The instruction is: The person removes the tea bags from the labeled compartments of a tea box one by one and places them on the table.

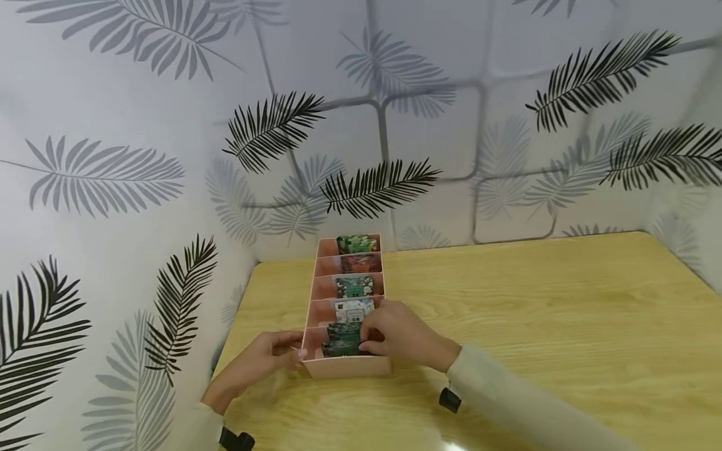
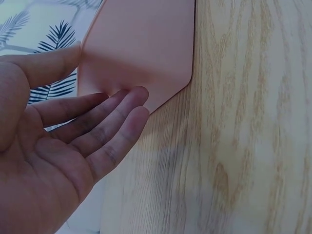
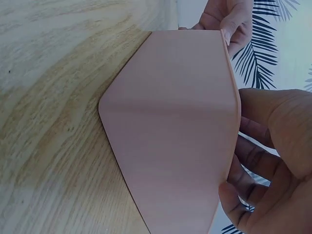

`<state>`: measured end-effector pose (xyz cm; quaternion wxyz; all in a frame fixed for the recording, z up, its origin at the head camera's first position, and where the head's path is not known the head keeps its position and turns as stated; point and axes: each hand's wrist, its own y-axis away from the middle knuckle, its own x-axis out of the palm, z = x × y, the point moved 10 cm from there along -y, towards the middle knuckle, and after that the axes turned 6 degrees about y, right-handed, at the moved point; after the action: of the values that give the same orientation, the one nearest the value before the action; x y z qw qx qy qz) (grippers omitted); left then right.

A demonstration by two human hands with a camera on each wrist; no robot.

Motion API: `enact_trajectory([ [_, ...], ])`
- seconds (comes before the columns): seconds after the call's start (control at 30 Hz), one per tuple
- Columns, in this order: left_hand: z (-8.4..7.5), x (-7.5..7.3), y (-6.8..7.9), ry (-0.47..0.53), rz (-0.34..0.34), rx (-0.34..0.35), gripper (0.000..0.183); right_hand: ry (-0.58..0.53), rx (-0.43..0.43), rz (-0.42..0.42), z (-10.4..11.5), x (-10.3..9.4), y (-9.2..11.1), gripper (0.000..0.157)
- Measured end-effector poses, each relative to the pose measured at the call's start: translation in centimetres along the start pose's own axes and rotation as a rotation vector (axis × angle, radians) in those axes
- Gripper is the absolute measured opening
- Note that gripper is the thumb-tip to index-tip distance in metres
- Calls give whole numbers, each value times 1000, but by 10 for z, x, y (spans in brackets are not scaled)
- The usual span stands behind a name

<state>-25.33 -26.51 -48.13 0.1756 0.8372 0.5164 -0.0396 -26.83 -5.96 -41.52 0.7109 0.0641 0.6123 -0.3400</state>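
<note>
A long pink divided box (image 1: 350,368) stands lengthwise on the table, with flat printed packets in its compartments. My left hand (image 1: 256,363) holds its near left corner, the thumb at the rim and the fingers (image 2: 129,105) against the outer wall. At the near right corner, my right hand (image 1: 408,335) reaches over the rim into the nearest compartment. Its thumb and forefinger pinch the right edge of dark green packets (image 1: 341,347) there. In the right wrist view the box wall (image 3: 170,136) hides the fingertips of the right hand (image 3: 278,161).
Farther compartments hold a white packet (image 1: 352,311), a green-and-white packet (image 1: 355,287), a red packet (image 1: 361,264) and a leafy green packet (image 1: 358,243). The wooden table (image 1: 536,313) runs to a leaf-patterned wall (image 1: 429,144) behind and at the left.
</note>
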Motion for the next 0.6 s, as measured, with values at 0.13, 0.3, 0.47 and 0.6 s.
enact_trajectory([
  [0.13, 2, 0, -1, 22, 11, 5, 65, -9, 25, -4, 1, 1, 1, 11],
  [0.3, 5, 2, -1, 44, 22, -8, 68, -38, 44, -3, 3, 2, 2, 7],
  [0.47, 5, 4, -2, 41, 30, -7, 69, -24, 26, 4, 7, 5, 0, 6],
  [0.6, 1, 0, -2, 20, 36, 13, 67, -35, 28, -35, 8, 2, -2, 5],
])
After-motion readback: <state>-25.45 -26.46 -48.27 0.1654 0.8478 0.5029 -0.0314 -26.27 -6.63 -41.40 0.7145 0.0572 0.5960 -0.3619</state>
